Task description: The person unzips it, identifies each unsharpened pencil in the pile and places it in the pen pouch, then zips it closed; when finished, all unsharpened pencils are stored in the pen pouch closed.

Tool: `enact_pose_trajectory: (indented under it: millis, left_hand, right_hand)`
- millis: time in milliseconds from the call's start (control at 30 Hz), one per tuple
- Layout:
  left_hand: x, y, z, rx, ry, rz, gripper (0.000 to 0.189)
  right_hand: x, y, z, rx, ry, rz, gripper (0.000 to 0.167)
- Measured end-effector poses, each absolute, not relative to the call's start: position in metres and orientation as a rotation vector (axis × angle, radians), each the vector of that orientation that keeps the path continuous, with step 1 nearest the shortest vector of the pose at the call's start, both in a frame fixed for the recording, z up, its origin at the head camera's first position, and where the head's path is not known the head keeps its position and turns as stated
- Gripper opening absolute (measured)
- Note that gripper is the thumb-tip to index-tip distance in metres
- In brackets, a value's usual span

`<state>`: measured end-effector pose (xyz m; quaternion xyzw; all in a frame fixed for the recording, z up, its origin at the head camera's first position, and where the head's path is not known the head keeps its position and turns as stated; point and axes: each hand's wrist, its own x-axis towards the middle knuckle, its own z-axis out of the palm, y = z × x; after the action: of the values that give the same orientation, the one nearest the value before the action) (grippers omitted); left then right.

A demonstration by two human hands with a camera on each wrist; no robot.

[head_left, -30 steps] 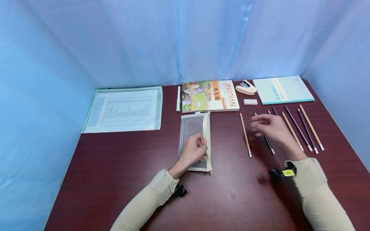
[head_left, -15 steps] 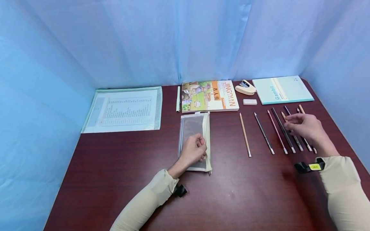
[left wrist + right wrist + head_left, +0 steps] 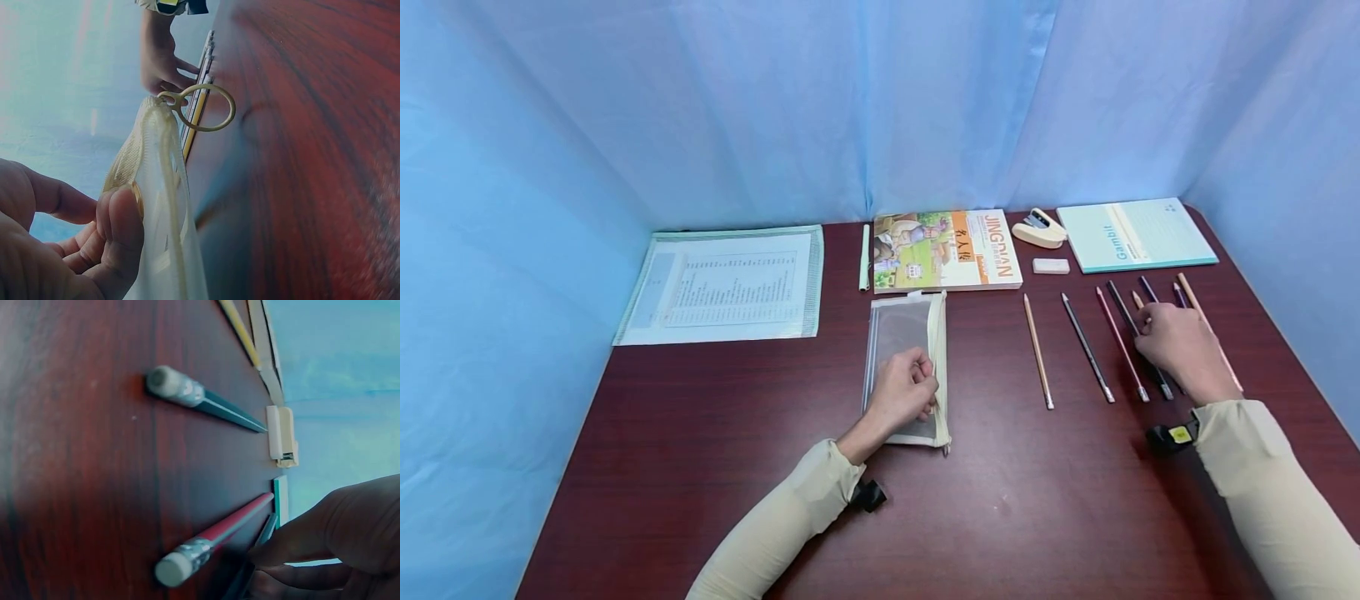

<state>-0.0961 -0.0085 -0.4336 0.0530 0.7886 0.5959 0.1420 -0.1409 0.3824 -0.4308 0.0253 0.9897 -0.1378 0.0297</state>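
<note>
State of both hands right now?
Left hand: holding the zip pouch, pinched at its edge.
Right hand: down at the dark pencil beside the red pencil; whether it grips cannot be told.

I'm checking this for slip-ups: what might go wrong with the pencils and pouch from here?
The right hand is at the dark pencil, close beside the red pencil, which might get nudged. The left hand pinches the zip pouch only along its zipper edge, so it could slip or twist.
</note>
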Motion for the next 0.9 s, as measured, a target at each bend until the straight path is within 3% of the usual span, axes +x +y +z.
enact_pose_trajectory:
  millis: [100,200,533,733,900]
  left_hand:
    - [-0.096,-0.008,-0.435,0.163,2.287,1.719,0.010]
    - [-0.097,-0.008,-0.435,0.168,2.282,1.716,0.010]
    - [-0.096,-0.009,-0.435,0.155,2.276,1.713,0.010]
    - [-0.097,-0.010,-0.435,0.155,2.272,1.721,0.011]
    - [-0.097,-0.009,-0.435,0.159,2.263,1.732,0.011]
  right_hand:
    - [-0.142,0.380,-0.431,0.061,3.067,-0.407,0.031]
    - [-0.141,0.378,-0.428,0.077,3.068,-0.422,0.024]
    - [-0.134,0.377,-0.402,0.192,3.027,-0.602,0.045]
    - [-0.130,0.372,-0.405,0.219,2.770,-1.140,0.049]
    - [-0.130,0.363,-0.420,0.130,2.230,-1.815,0.028]
